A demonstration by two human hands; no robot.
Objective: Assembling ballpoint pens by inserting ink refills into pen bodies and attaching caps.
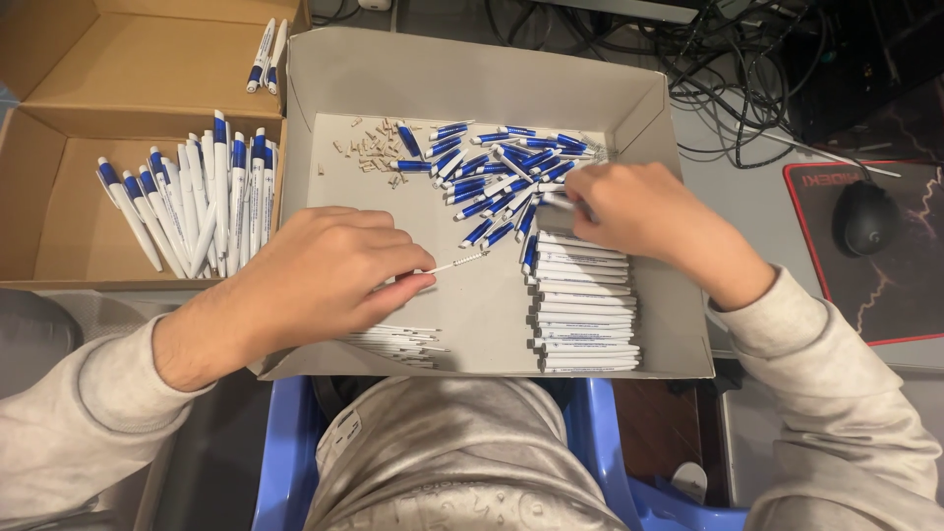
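My left hand [320, 275] pinches a thin white pen refill with a spring [460, 262] over the floor of a grey cardboard tray [492, 79] on my lap. Under that hand lies a bundle of more white refills [398, 342]. My right hand [634, 211] is closed on a white pen barrel [557, 204] at the top of a stacked row of white barrels [585, 310]. A heap of blue pen tips [497, 172] and several small beige bits [369, 152] lie at the tray's far side.
A brown cardboard box [59, 216] at my left holds several finished white-and-blue pens [197, 202], with two more pens [265, 54] on its flap. At my right is a black-and-red mouse pad [905, 295] with a dark mouse [865, 218], and tangled cables [747, 69] behind.
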